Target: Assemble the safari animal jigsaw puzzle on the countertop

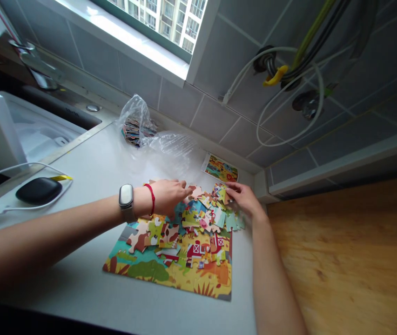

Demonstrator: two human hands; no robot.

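Observation:
A colourful jigsaw puzzle [149,270] lies on the white counter, its lower part joined flat. Several loose puzzle pieces [201,218] are piled over its upper part. My left hand [170,195], with a watch and a red cord on the wrist, reaches over the upper left of the pile; its fingers are stretched out and partly apart. At the pile's upper right, my right hand [243,197] has its thumb and fingers closed on a puzzle piece [222,193]. A small picture card [221,168] rests behind the pieces, near the wall.
A clear plastic bag [173,144] with a stack of pieces [133,131] lies at the back. On the left are a black case [39,190], a white cable and a sink with a faucet [37,63]. Cables hang at the upper right wall.

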